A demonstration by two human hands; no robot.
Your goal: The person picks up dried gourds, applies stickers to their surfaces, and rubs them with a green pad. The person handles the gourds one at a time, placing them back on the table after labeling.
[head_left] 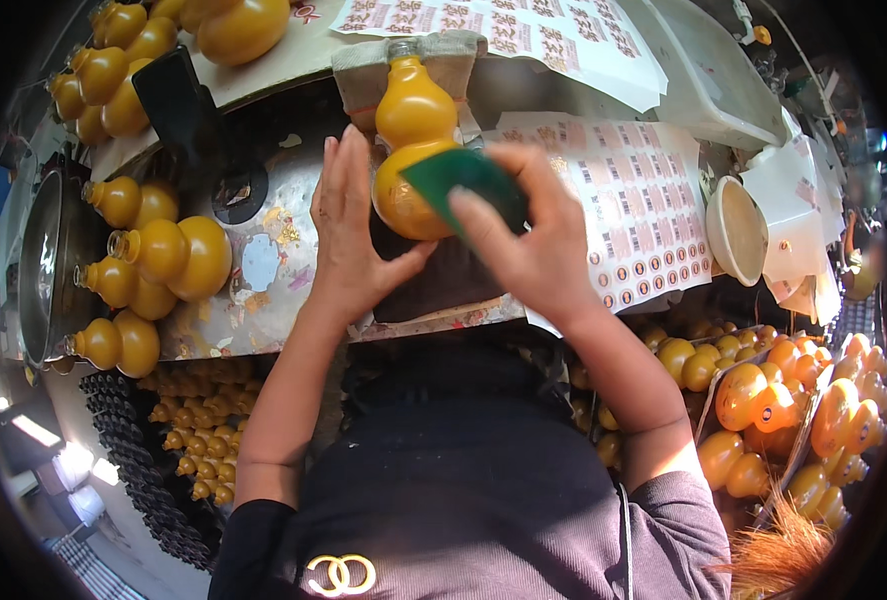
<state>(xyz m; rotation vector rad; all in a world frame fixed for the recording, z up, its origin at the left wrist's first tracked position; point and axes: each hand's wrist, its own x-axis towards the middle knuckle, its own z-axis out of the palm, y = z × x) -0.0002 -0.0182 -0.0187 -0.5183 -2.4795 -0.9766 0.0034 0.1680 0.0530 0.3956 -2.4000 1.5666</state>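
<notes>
A green card (pixel 465 185) is pinched in the right hand (pixel 528 240) and pressed flat against the lower bulb of a yellow gourd-shaped bottle (pixel 410 150), which lies on a dark pad at the middle of the worktop (pixel 263 290). The bottle's flank is steadied by the left hand (pixel 348 235), fingers straight and together, laid open against it. Just right, a white label sheet (pixel 643 215) is spread, rows of small round stickers along its lower edge; a second sheet (pixel 523 30) is cut off above. Four gourds (pixel 158 260) are counted at the left edge. More fill boxes (pixel 763 400) lower right, too crowded to count.
</notes>
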